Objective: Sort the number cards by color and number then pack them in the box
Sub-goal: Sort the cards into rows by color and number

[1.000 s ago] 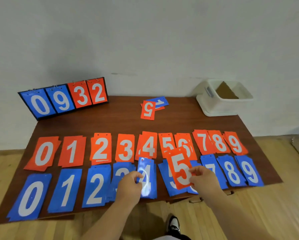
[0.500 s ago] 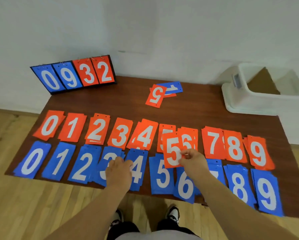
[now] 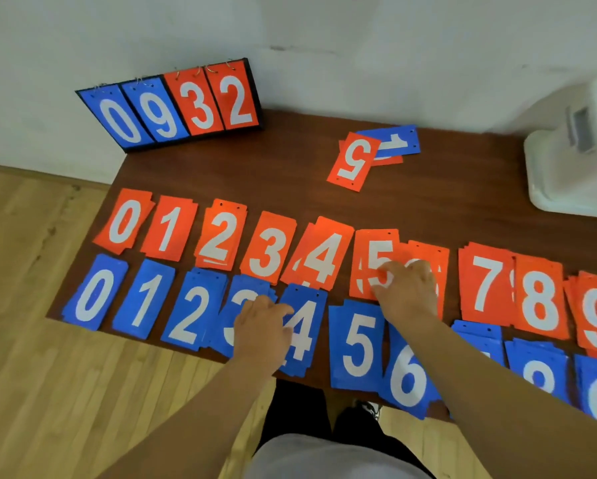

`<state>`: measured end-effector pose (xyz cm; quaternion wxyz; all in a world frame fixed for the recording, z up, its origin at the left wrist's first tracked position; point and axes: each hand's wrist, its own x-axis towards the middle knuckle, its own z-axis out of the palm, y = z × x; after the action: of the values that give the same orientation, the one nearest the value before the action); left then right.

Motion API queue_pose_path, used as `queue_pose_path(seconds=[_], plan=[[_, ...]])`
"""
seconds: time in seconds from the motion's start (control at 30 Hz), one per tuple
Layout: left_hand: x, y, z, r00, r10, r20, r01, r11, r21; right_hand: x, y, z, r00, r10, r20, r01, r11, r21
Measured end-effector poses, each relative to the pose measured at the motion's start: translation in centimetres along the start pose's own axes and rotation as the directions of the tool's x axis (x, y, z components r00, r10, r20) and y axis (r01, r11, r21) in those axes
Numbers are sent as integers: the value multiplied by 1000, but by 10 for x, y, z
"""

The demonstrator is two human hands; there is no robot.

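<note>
1. Since half a second ago the orange 5 card [image 3: 376, 257] has gone from being held up over the gap between the rows to lying flat on top of the orange 5 pile.
2. Right hand [image 3: 407, 295]: palm down, fingers spread flat on the lower half of that card, covering most of the orange 6 beside it.
3. Left hand [image 3: 260, 328]: palm down over the blue 3 pile [image 3: 245, 292], fingertips at the left edge of the blue 4 pile [image 3: 307, 340]. Cannot tell whether it pinches a card.
4. Count on the table [image 3: 290, 174]: orange row [image 3: 266, 250], ten piles, 0 to 9. Blue row [image 3: 357, 344] nearer the person, ten piles, 0 to 9, with the 7 mostly hidden by the right arm.
5. Loose heap [image 3: 356, 160] at the back, well apart from both hands: an orange 5, a blue 1, and one more orange card beneath.
6. Scoreboard [image 3: 172, 105] against the wall, four cards: 0, 9, 3, 2.
7. One white box [image 3: 566, 174] at the far right edge.
</note>
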<state>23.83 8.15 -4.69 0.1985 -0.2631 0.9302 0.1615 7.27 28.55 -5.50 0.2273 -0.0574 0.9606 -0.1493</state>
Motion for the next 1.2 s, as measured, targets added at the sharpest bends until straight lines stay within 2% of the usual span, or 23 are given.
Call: queue_pose_path(seconds=[0.13, 0.27, 0.37, 0.53, 0.67, 0.77, 0.87, 1.0, 1.2], plan=[[38, 7, -31, 998, 33, -47, -40, 988, -149, 5, -7, -4, 999, 55, -1, -55, 997, -46], [103, 28, -78, 994, 77, -83, -93, 976, -198, 27, -23, -22, 984, 174, -45, -161, 966, 204], [161, 52, -107, 993, 83, -83, -101, 967, -234, 58, -34, -44, 972, 192, -136, -150, 950, 273], [239, 107, -130, 989, 100, -109, -124, 962, -244, 127, -50, -78, 957, 225, -184, -152, 927, 344], [286, 143, -123, 991, 116, -66, -128, 969, -210, 196, -65, -96, 938, 291, -188, -210, 909, 359], [308, 157, -107, 989, 118, -86, -128, 984, -121, 250, -78, -98, 923, 324, -206, -235, 901, 364], [314, 158, -95, 987, 127, -99, -138, 983, -123, 287, -89, -92, 914, 360, -189, -305, 914, 268], [312, 156, -93, 983, 151, -102, -164, 978, -126, 307, -91, -87, 902, 414, -127, -363, 883, 299], [312, 159, -97, 988, 139, -62, -146, 982, -119, 315, -89, -97, 906, 415, -76, -388, 890, 241]])
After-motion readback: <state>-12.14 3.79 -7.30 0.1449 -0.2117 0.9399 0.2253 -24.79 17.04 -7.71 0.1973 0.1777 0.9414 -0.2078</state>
